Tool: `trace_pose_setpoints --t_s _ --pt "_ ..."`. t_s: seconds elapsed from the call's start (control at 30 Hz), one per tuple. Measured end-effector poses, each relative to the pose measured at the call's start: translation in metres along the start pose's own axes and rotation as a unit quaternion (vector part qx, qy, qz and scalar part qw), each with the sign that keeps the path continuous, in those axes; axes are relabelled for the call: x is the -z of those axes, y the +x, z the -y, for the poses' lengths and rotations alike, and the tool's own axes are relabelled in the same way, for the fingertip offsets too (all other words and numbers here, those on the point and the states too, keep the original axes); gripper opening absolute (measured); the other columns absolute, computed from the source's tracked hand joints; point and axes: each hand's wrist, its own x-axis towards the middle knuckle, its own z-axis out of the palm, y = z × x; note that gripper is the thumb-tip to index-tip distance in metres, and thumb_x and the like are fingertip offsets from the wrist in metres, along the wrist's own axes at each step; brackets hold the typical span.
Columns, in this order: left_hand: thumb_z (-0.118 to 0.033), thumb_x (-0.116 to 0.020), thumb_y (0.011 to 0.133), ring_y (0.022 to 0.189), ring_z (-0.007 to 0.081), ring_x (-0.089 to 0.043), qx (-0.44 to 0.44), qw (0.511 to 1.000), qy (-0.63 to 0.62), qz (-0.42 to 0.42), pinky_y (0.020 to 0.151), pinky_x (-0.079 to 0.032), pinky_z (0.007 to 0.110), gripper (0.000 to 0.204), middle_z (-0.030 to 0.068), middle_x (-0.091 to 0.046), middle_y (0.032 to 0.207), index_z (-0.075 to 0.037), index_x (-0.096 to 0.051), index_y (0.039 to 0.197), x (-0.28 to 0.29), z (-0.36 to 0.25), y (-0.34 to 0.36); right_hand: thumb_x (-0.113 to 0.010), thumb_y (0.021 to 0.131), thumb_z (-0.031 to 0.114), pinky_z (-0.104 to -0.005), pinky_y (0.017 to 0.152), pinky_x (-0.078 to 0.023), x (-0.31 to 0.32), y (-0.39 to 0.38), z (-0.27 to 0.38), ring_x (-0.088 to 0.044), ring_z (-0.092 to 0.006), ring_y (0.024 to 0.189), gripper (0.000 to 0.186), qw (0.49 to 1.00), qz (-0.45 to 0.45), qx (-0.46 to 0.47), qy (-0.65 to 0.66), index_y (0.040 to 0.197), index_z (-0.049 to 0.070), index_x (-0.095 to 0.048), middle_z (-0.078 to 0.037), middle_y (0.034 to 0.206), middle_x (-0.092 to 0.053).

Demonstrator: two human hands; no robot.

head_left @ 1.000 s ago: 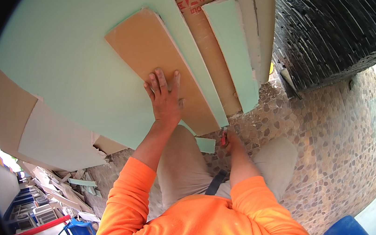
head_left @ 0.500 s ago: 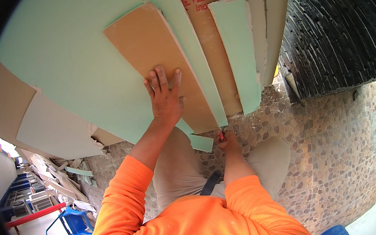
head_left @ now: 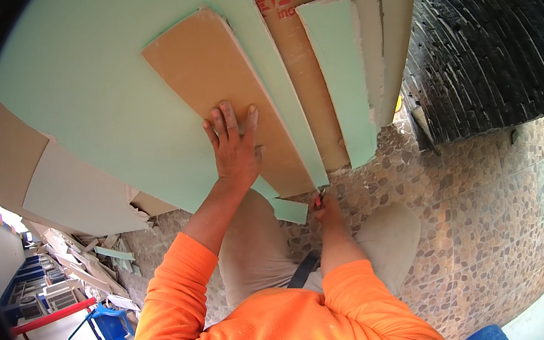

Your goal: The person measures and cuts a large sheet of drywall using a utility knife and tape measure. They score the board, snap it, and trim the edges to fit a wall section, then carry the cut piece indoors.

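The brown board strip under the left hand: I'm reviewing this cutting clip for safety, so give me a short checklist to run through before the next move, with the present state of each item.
1. Left hand flat on the brown board strip, fingers spread: ok.
2. Left hand apart from the right hand at the strip's lower corner: ok.
3. Right hand gripping a small red-tipped tool: ok; whether a blade is out: cannot tell.
4. Strip lying flat on the large green board: ok.
5. Knees close under the working corner: not ok.
6. Floor by the person: board scraps lie at the left: not ok.
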Motion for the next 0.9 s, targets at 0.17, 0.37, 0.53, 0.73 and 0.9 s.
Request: trace_pose_setpoints --t_s 0.17,0.37,0.53,0.73,0.9 --pt "-0.028 -0.089 0.071 0.151 0.0559 -0.012 0.007 1.000 0.003 0.008 0.120 -0.012 0.071 0.107 0.0329 -0.007 0.165 -0.021 -0.029 0.160 0.001 0.000 0.000 -0.039 0.104 0.014 -0.0308 0.050 -0.054 0.001 0.012 0.001 -0.054 -0.0195 0.054 0.025 1.000 -0.003 0.019 0.000 0.091 0.002 -0.057 -0.008 0.068 -0.054" --pt "-0.027 -0.089 0.071 0.151 0.0552 -0.014 0.006 1.000 -0.013 -0.010 0.120 -0.013 0.072 0.105 0.0302 -0.008 0.166 -0.022 -0.033 0.159 -0.002 0.002 -0.001 -0.042 0.103 0.012 -0.0265 0.045 -0.051 -0.006 0.019 0.005 -0.053 -0.0177 0.054 0.023 0.997 -0.013 -0.011 0.072 0.090 0.000 -0.057 -0.009 0.072 -0.056" --pt "-0.027 -0.092 0.068 0.150 0.0583 -0.011 -0.009 1.000 -0.010 -0.014 0.119 -0.013 0.071 0.113 0.0335 -0.006 0.165 -0.018 -0.028 0.161 -0.004 0.005 0.001 -0.042 0.100 0.010 -0.0225 0.044 -0.048 -0.009 0.011 0.002 -0.054 -0.0156 0.053 0.018 1.000 -0.001 0.013 0.018 0.093 0.002 -0.056 -0.008 0.071 -0.054" --pt "-0.026 -0.092 0.066 0.151 0.0565 -0.011 -0.011 1.000 -0.020 -0.019 0.119 -0.013 0.071 0.113 0.0324 -0.007 0.166 -0.018 -0.030 0.160 -0.004 0.006 0.001 -0.036 0.105 0.014 -0.0253 0.043 -0.044 -0.021 -0.009 0.003 -0.053 -0.0145 0.052 0.023 0.999 0.028 -0.006 0.023 0.095 0.008 -0.055 -0.005 0.069 -0.055" --pt "-0.025 -0.092 0.066 0.153 0.0537 -0.009 -0.015 0.999 -0.025 -0.035 0.120 -0.013 0.071 0.112 0.0302 -0.007 0.167 -0.020 -0.032 0.160 -0.008 0.008 0.001 -0.038 0.104 0.014 -0.0238 0.041 -0.044 -0.034 -0.029 0.004 -0.057 -0.0136 0.055 0.015 0.997 0.069 -0.006 0.026 0.095 0.008 -0.049 -0.005 0.070 -0.055"
